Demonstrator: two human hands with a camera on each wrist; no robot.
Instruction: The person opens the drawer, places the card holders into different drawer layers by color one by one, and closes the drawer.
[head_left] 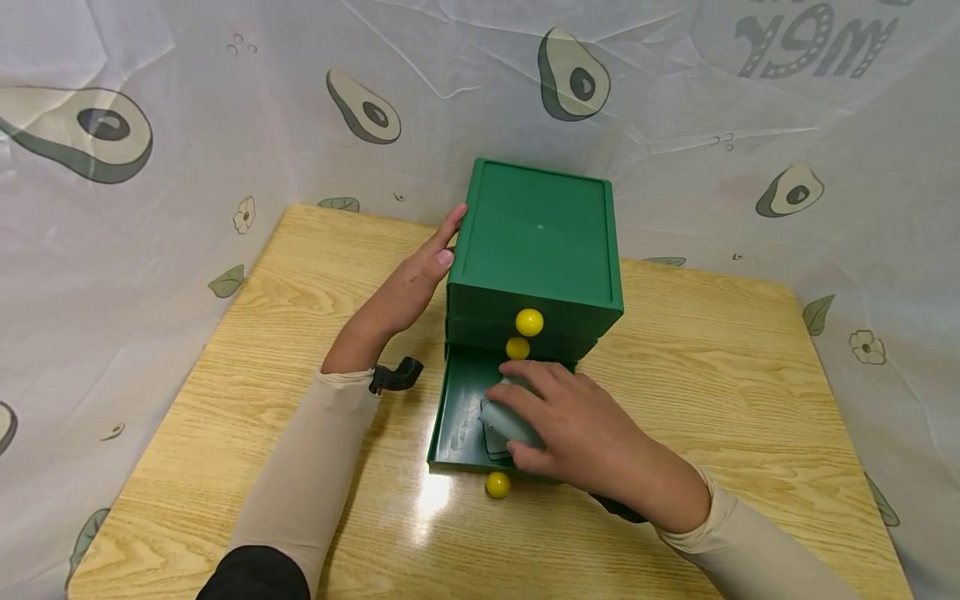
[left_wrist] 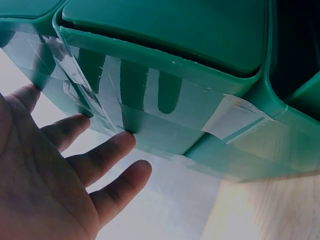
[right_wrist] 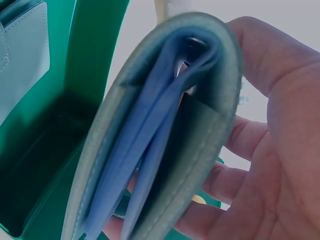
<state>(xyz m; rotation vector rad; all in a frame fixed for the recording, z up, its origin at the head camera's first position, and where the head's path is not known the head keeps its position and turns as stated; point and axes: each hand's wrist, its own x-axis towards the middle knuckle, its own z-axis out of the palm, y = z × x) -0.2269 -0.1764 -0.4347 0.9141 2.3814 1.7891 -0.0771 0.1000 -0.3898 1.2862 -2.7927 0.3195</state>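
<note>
A green drawer unit [head_left: 540,233] with yellow ball knobs stands on the table, its bottom drawer [head_left: 459,429] pulled out. My left hand [head_left: 405,293] rests against the unit's left side, and its fingers [left_wrist: 107,155] are spread nearly straight along the taped wall. Over the drawer, my right hand [head_left: 592,433] grips a folded pale grey-green wallet [right_wrist: 220,55] between thumb and fingers. Blue lining shows inside its fold in the right wrist view. Another pale stitched leather piece [right_wrist: 30,55] lies in the drawer, partly covered by the hand and wallet in the head view.
Yellow knobs sit on the top drawer [head_left: 529,322], the middle drawer [head_left: 517,348] and the front of the pulled-out one. A wooden table [head_left: 720,375] extends around the unit. Behind hangs a pale cloth [head_left: 465,83] printed with avocados.
</note>
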